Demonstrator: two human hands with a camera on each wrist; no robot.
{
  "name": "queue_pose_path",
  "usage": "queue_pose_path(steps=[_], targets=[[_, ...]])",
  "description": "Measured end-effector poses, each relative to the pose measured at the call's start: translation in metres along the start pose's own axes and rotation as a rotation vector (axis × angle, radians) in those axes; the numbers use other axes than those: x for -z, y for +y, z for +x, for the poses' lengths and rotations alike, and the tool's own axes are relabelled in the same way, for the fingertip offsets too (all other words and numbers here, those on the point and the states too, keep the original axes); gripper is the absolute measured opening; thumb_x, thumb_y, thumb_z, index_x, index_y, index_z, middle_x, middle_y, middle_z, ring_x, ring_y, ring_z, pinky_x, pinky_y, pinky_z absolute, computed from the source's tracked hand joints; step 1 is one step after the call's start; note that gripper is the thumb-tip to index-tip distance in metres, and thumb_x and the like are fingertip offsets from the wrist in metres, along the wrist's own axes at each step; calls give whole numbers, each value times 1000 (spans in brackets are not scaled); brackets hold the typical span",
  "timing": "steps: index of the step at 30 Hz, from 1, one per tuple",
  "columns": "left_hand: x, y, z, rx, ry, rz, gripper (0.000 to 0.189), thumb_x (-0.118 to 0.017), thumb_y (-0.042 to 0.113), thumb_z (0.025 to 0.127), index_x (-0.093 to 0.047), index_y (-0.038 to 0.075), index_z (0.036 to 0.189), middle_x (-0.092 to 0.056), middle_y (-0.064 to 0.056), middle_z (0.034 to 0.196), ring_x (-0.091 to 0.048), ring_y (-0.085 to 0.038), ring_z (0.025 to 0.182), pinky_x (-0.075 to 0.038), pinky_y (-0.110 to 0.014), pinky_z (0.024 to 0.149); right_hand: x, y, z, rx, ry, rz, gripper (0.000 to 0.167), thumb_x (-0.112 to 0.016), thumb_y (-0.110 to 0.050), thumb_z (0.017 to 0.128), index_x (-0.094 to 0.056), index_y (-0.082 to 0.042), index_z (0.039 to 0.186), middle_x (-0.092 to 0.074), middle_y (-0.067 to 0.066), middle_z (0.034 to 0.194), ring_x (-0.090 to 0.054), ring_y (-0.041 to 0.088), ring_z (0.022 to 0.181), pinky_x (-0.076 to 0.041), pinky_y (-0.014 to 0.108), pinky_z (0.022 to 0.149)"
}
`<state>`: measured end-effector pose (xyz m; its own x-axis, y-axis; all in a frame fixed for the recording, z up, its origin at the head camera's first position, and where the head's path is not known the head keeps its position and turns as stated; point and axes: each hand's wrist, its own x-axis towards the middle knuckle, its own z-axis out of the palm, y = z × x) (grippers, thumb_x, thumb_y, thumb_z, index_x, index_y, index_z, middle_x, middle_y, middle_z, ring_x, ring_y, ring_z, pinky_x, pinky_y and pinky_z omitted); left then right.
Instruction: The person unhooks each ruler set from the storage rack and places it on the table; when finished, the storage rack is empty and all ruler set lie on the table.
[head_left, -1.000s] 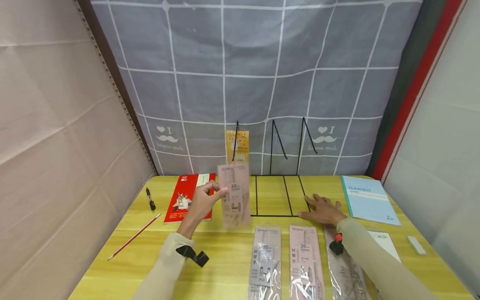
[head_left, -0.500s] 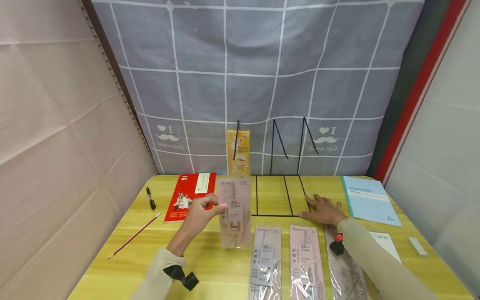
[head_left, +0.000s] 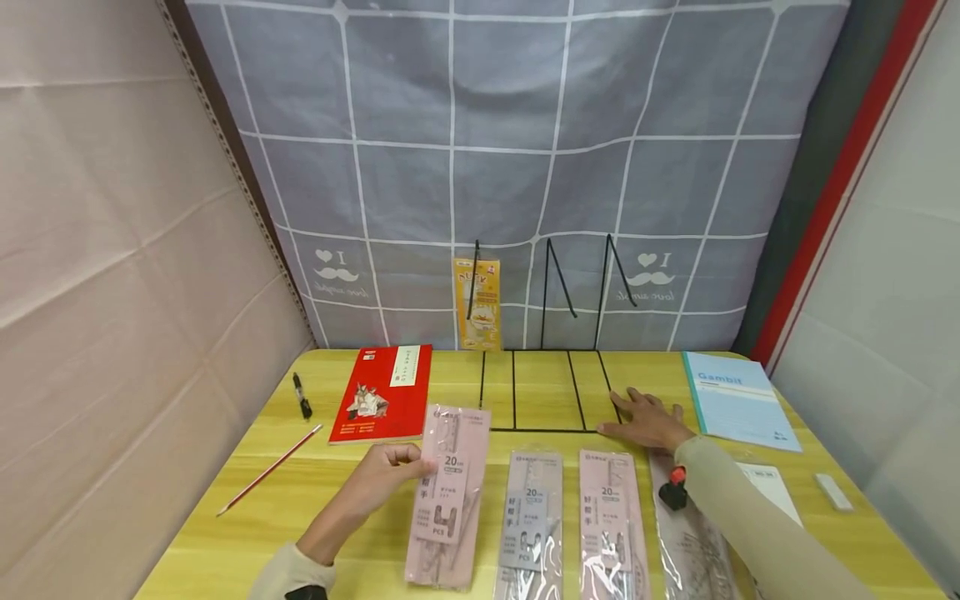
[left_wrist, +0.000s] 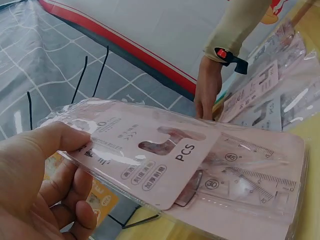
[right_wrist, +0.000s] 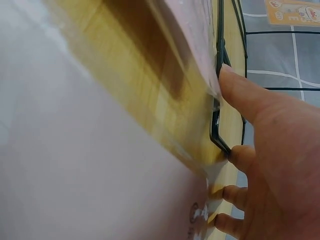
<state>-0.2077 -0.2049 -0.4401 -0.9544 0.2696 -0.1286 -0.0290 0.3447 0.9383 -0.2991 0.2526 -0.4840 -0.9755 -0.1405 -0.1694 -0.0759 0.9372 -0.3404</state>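
Note:
My left hand [head_left: 375,485] pinches the left edge of a pink ruler set in a clear sleeve [head_left: 448,500], thumb on its front. In the left wrist view, clear plastic triangles [left_wrist: 250,175] show inside the sleeve. My right hand [head_left: 647,419] rests with fingers spread at the front right corner of a black wire display rack [head_left: 555,431]. In the right wrist view its thumb and fingertips touch the rack's black bar [right_wrist: 216,122]. A yellow packet [head_left: 487,325] hangs on the rack's left hook. Two more ruler sets, one greyish [head_left: 531,517] and one pink [head_left: 611,517], lie in front.
Another sleeved set [head_left: 690,533] lies partly under my right forearm. A red book [head_left: 384,396], a black pen [head_left: 302,396] and a pencil [head_left: 268,471] lie left. To the right are a blue notebook [head_left: 742,404], a white card [head_left: 768,486] and a white eraser [head_left: 834,492].
My left hand has brought the pink ruler set down from in front of the rack's left hook toward me and slightly left. My right hand has stayed on the rack.

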Motion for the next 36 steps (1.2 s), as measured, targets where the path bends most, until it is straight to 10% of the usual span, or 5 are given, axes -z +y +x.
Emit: queue_pose_path(steps=[9, 20, 36], targets=[[-5, -31, 4, -18, 34, 95, 23, -80, 32, 90, -77, 9, 92, -71, -1, 90, -56, -17, 88, -42, -28, 76, 0, 0, 1, -3, -3, 10, 99, -57, -74, 92, -31, -11, 163, -19, 32, 167, -19, 59, 151, -4, 86, 110], [-18, -50, 10, -136, 144, 475, 21, -83, 45, 82, -71, 30, 78, -63, 14, 82, -51, -12, 83, -42, -23, 72, -2, 2, 2, -5, -11, 3, 99, -56, -75, 92, -30, -12, 164, -18, 31, 168, -18, 59, 152, -4, 86, 111], [-27, -48, 4, -45, 228, 519, 20, -93, 33, 74, -75, 25, 81, -67, 11, 81, -52, -12, 85, -35, -39, 84, -4, 5, 2, 11, -2, 30, 102, -54, -78, 91, -28, -11, 164, -15, 31, 169, -15, 59, 152, -2, 85, 111]])
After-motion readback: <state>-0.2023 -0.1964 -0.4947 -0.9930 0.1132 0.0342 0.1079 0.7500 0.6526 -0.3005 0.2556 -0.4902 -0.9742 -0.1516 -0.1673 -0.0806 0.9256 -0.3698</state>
